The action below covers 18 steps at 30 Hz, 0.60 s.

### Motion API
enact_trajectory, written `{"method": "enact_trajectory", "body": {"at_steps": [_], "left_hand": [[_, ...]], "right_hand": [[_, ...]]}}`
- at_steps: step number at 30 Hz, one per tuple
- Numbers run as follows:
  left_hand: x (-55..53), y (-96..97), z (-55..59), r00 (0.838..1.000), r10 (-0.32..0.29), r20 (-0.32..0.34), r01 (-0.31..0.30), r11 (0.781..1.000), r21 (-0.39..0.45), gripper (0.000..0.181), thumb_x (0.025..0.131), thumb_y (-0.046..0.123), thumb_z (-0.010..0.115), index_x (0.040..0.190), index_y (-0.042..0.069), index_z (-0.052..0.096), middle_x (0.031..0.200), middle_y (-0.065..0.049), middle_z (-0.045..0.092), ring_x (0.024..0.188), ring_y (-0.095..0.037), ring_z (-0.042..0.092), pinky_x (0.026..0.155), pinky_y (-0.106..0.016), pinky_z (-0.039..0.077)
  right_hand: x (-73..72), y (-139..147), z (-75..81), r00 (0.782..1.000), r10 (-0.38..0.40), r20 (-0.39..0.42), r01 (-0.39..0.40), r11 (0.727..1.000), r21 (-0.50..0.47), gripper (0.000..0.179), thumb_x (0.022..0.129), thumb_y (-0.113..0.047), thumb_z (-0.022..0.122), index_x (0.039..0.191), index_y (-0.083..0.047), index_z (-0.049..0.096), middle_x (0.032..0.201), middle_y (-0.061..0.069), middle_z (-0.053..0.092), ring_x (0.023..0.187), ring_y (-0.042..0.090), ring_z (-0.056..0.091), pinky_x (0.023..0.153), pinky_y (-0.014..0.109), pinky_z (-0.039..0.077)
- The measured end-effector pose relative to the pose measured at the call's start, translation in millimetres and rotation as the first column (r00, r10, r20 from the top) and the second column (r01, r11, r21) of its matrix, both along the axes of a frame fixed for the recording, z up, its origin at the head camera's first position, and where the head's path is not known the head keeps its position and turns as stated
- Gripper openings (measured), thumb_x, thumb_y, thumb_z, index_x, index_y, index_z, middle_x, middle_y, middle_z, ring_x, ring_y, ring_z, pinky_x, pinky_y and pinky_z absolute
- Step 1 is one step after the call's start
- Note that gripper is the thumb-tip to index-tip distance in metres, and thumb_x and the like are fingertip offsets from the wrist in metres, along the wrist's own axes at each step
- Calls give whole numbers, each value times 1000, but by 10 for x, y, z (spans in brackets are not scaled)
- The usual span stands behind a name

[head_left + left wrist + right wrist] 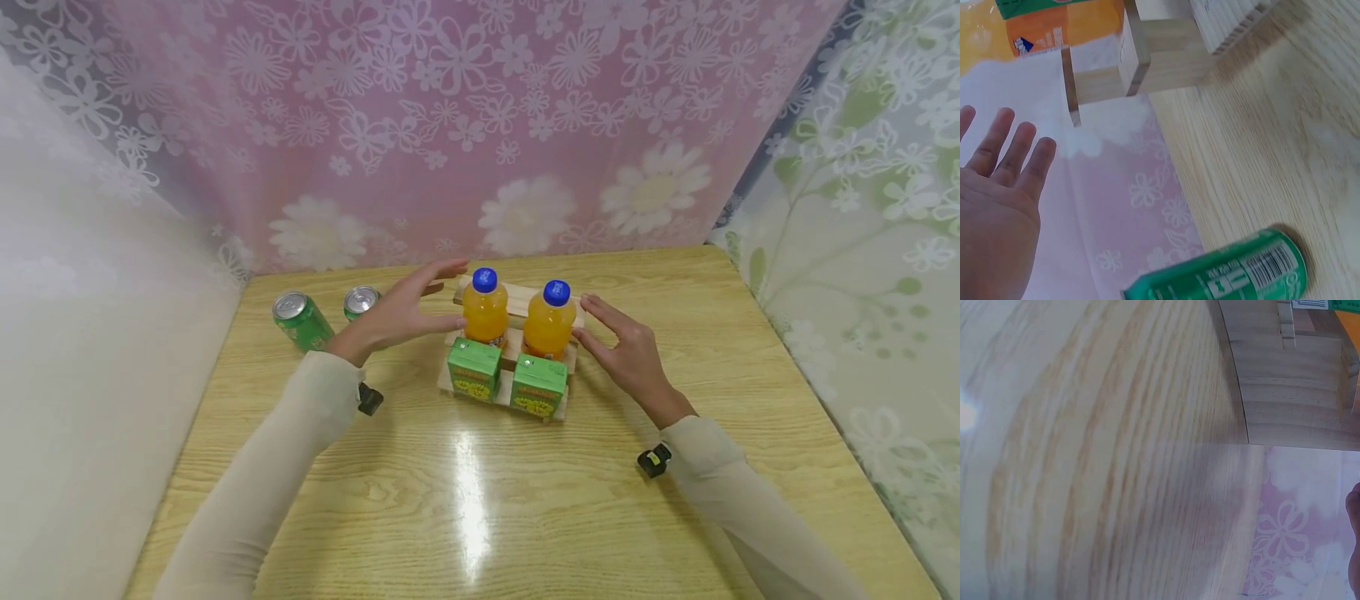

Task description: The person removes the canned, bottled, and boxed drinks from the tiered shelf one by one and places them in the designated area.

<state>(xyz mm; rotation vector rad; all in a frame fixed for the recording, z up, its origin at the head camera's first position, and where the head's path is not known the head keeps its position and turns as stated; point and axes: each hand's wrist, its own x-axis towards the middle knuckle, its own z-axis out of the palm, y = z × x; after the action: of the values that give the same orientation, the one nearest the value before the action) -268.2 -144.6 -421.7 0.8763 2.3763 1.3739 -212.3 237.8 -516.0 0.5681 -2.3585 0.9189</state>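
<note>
A stepped wooden stand (519,297) holds two bottles of orange drink and two green juice cartons. The left bottle (485,315) and right bottle (550,327), both blue-capped, stand upright on the middle step. In front, on the lowest step, sit the left carton (472,375) and right carton (538,388). My left hand (401,308) is beside the left bottle, thumb close to its side; its fingers are extended in the left wrist view. Beside the right bottle is my right hand (630,357), fingers loosely extended; whether its fingertips touch the bottle I cannot tell.
Two green drink cans stand on the wooden table (360,517) to the left: an outer can (306,323) and an inner can (362,302), partly behind my left wrist. A pink flowered curtain (420,158) hangs behind the table, with pale cloth on both sides.
</note>
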Motion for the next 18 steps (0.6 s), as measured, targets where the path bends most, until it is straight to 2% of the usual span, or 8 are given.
{"method": "enact_trajectory", "body": {"at_steps": [7,18], "left_hand": [[-25,120,-22,999,-43,28,43,999,16,87,98,34,83,171,34,34,173,3,42,159,-23,41,133,-55,32],[-20,263,-55,996,-55,69,54,998,9,89,96,36,84,170,28,36,161,-2,53,149,-28,50,125,-59,43]], "right_hand": [[1,-3,14,1000,7,-12,-7,1000,0,59,86,-4,90,142,1,70,143,23,70,127,45,71,104,58,57],[0,-17,13,1000,2,-8,-2,1000,-8,58,87,-3,90,141,2,71,143,23,70,127,45,71,104,58,56]]}}
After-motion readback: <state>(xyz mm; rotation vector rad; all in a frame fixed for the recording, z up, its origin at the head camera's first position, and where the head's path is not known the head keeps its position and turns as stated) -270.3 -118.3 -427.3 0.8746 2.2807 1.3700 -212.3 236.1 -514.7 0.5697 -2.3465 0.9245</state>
